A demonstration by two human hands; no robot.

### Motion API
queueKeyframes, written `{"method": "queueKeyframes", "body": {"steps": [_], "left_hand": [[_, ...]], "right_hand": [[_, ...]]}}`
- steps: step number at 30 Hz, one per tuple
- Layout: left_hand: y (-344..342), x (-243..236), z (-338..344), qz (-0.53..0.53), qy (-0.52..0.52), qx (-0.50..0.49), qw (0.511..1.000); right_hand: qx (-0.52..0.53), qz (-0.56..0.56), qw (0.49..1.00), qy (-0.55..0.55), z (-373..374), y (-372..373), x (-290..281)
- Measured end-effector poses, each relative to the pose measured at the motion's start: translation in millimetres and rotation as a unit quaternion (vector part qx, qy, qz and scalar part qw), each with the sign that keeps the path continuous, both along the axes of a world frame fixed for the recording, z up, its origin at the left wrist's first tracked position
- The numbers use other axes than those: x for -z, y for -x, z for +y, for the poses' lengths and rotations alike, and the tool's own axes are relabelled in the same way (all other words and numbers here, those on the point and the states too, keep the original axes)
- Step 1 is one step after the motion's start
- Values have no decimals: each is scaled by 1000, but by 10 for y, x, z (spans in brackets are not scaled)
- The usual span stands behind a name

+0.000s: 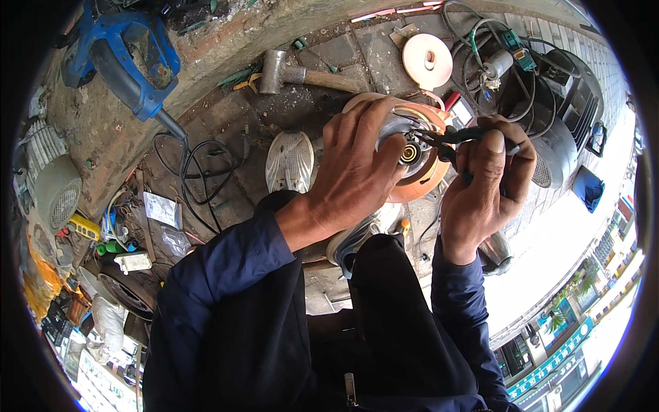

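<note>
An orange round device (425, 184) with a grey metal inner part and a ringed brass-coloured centre (411, 154) lies between my hands, in front of my knees. My left hand (353, 165) grips the device's left side, thumb beside the centre, fingers curled over the rim and partly hiding it. In my right hand (487, 185) are pliers with dark handles (450, 139), their jaws reaching in just above the centre. What exactly the jaws touch is too small to make out.
A hammer (329, 80) and a pale disc (428, 60) lie beyond; a blue power tool (120, 62) is upper left. Cables (199, 189), plastic bags and loose parts are at left, a grey motor (58, 192) among them. More motors (556, 151) and wires are at right.
</note>
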State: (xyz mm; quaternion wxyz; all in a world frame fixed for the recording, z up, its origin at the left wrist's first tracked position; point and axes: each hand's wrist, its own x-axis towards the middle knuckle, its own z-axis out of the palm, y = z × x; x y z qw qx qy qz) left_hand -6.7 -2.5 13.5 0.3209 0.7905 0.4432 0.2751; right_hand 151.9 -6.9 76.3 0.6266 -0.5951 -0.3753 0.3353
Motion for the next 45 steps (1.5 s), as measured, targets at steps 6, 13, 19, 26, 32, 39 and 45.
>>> {"method": "queueKeyframes", "body": {"steps": [6,13,19,26,32,39,45], "left_hand": [[-7,11,-4,-1,6,-1,1000],[-14,2,-3,-2,10,-3,1000],[-6,11,2,-1,8,-1,1000],[-7,3,7,-2,4,3,1000],[-1,1,2,2,11,4,1000],[-10,15,-5,8,3,2,1000],[-19,34,-14,7,-3,-1,1000]], "right_hand": [[26,9,1000,-5,-54,33,20],[43,49,998,0,-53,51,-23],[46,63,997,-3,-42,63,-64],[18,71,997,-7,-63,27,-126],[-142,-3,990,-3,28,-203,-172],[-266,-25,963,17,161,-373,-193],[-285,-22,958,21,193,-374,-176]]}}
